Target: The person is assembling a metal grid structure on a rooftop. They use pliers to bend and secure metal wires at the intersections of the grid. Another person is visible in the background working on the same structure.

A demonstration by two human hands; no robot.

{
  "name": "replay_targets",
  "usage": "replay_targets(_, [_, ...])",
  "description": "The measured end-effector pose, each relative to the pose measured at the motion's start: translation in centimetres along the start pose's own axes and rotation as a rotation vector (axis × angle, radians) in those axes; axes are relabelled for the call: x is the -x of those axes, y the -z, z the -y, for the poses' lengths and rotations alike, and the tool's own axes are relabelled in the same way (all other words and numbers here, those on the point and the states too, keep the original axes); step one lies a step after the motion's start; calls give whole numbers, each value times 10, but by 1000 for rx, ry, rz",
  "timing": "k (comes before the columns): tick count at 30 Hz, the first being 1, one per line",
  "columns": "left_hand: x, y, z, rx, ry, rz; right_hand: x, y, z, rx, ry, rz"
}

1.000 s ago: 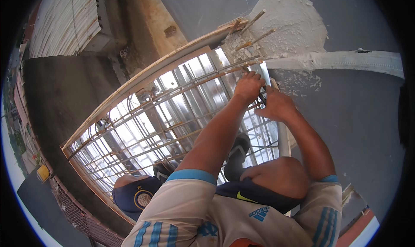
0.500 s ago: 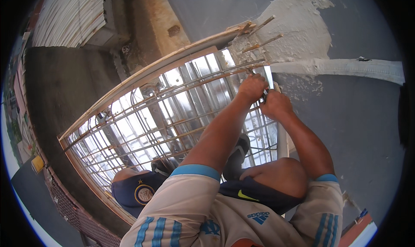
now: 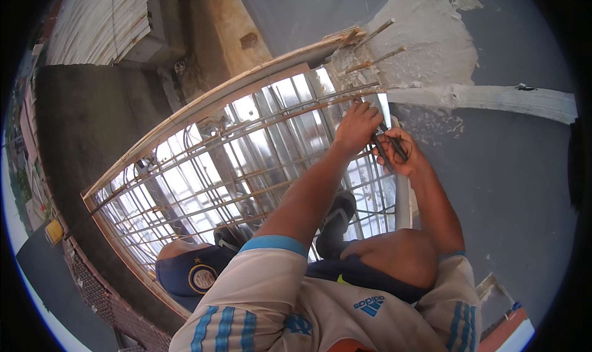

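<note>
Right of the frame's centre, my right hand point(image 3: 412, 157) curls its fingers round dark-handled pliers point(image 3: 380, 148), the handles spread. Up and left, my left hand point(image 3: 359, 127) bends its fingers by the steel bars point(image 3: 324, 104); what they grip, I cannot tell.

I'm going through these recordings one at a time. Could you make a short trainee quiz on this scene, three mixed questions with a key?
1. Which hand holds the dark-handled tool?
2. True or false: the left hand rests on the person's knee.
3. What lies beneath the grid of steel bars?

Key:
1. The right hand.
2. False; it is up near the bars.
3. Shiny ribbed sheeting.
</note>
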State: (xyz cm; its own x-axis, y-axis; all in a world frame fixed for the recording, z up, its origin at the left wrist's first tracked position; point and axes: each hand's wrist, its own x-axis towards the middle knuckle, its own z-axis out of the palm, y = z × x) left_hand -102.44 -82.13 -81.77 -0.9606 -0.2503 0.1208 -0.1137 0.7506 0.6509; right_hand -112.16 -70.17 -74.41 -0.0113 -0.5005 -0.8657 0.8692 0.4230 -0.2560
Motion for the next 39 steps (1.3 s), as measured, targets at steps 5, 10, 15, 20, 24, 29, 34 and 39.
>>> replay_targets(5, [-9, 8, 0, 114, -25, -7, 2, 1, 6, 32, -39, 11])
replay_targets(10, [-15, 6, -1, 196, -12, 31, 14, -5, 14, 195, 77, -250])
replay_targets(15, [-16, 3, 2, 172, 3, 87, 52, -52, 47, 1036, 398, -700])
replay_targets(20, [-18, 0, 4, 150, 67, 172, 53, -96, 12, 2321, 553, -804])
replay_targets(24, [-31, 7, -5, 186, 107, 250, 20, -89, -1, 2370, 72, -969])
replay_targets(29, [-24, 5, 0, 171, 96, 283, 6, -54, 11, 2173, 126, -735])
replay_targets(34, [18, 2, 2, 68, 100, 12, 12, -76, 44, 1465, -403, -459])
replay_targets(39, [5, 9, -15, 99, 104, -24, 14, -37, 27, 574, -246, -285])
